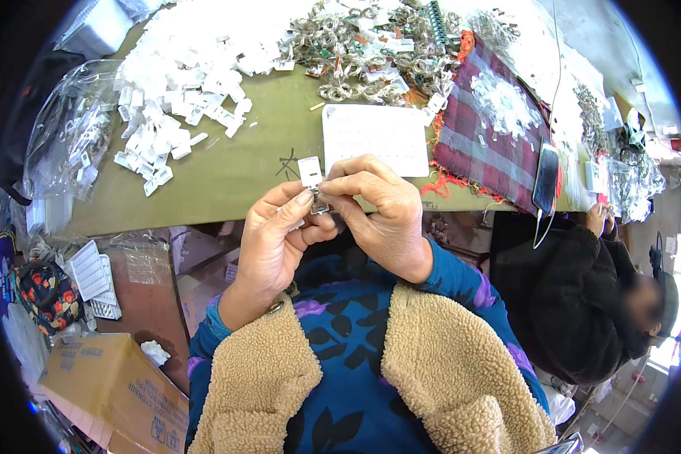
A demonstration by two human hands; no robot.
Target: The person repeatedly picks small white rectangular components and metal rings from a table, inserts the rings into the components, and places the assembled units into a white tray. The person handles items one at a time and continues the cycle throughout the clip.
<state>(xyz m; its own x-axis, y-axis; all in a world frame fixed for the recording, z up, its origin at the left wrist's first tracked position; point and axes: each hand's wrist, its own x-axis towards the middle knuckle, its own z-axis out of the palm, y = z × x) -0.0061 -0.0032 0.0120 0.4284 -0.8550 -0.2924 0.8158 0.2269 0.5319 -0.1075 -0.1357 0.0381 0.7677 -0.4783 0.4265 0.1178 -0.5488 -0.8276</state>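
Close in front of my chest, over the table's near edge, both hands meet on one small white plastic piece [310, 171]. Its flat rectangular end with a slot sticks up above my fingertips. Below it a small shiny part [319, 203] shows between the fingers; its kind is too small to make out. My left hand [268, 234] is closed, thumb and fingers pinching the piece from the left. From the right, my right hand [382, 208] is closed on it too, its bent fingers covering part of it.
Loose white plastic pieces [166, 98] lie heaped at the far left, coiled cables [348, 53] at the far middle. A white tray [374, 140], a plaid cloth [480, 144] and a phone [545, 179] are nearby. Another person [575, 295] sits right; a cardboard box [117, 390] stands lower left.
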